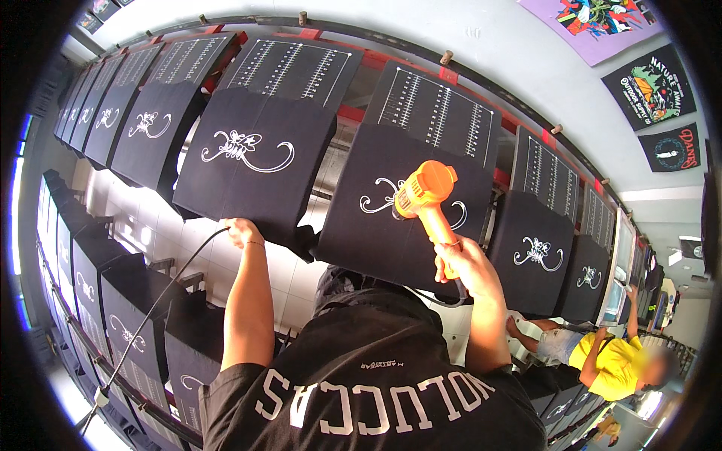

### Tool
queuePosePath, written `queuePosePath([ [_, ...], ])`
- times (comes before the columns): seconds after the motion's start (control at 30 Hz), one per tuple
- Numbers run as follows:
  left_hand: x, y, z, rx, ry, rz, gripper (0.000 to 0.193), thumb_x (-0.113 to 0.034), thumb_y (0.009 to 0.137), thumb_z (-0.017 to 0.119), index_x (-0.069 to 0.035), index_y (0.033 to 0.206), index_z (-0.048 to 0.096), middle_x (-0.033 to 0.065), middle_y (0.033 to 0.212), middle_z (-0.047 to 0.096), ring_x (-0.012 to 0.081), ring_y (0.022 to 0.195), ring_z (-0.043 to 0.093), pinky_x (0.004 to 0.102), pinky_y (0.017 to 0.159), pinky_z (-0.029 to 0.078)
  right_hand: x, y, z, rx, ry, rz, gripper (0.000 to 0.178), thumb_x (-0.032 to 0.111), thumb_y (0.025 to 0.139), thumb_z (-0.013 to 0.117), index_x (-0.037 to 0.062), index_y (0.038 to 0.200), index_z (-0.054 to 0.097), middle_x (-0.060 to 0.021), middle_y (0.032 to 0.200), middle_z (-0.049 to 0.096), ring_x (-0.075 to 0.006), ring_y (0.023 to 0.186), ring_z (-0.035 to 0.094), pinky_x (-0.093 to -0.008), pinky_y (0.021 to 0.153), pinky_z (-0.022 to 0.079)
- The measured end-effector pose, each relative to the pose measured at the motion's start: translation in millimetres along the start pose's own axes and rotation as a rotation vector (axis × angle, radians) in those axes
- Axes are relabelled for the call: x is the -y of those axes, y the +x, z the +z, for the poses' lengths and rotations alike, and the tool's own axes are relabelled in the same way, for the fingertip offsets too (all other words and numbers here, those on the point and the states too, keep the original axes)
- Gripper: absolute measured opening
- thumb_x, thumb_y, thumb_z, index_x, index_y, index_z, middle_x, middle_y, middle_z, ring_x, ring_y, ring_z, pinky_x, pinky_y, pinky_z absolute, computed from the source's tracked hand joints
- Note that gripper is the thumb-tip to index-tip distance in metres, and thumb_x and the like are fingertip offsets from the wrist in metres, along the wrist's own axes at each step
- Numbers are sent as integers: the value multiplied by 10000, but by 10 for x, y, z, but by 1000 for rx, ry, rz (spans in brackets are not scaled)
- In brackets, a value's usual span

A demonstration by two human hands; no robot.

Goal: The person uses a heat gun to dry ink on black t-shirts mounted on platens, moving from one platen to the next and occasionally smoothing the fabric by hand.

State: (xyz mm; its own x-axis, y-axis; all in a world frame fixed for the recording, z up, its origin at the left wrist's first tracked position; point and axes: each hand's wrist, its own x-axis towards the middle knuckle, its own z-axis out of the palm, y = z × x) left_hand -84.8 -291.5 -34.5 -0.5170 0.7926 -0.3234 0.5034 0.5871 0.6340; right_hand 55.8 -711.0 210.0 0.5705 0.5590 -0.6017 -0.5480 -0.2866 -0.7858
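In my right hand (472, 269) is an orange heat gun (432, 197), gripped by its handle. Its nozzle end hangs over the white scroll print of a black shirt (352, 239), hiding the middle of that print. My left hand (242, 231) has its fingers closed on a black power cord (174, 279), which runs down to the lower left. That hand is beside the lower edge of another black shirt (252, 189) with a white curled print. Both shirts lie over boards marked with white rulers.
More printed black shirts (538, 250) on boards line the curved rail (391, 45). A second row of boards (128, 331) stands at the lower left. A person in a yellow top (613, 367) is at the right. Posters (650, 86) hang on the wall.
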Motion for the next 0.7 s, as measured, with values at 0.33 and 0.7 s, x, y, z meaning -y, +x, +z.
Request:
queuePosePath([
  [0.33, -201, -244, -218, 146, 6, -62, 774, -557, 962, 219, 78, 1173, 608, 220, 1190, 632, 374, 1114, 595, 428, 1007, 424, -90, -17, -75, -75, 4, -33, 309, 301, 925, 617, 18, 1022, 538, -11, 683, 568, -103, 576, 594, -242, 547, 492],
  [0.7, -148, -174, -163, 170, -35, -82, 805, -583, 951, 219, 88, 1209, 579, 248, 1236, 596, 375, 1160, 566, 433, 1027, 404, -162, -119, -106, -108, -7, -32, 302, 287, 920, 624, 22, 1037, 539, -15, 693, 576, -101, 581, 595, -248, 542, 492],
])
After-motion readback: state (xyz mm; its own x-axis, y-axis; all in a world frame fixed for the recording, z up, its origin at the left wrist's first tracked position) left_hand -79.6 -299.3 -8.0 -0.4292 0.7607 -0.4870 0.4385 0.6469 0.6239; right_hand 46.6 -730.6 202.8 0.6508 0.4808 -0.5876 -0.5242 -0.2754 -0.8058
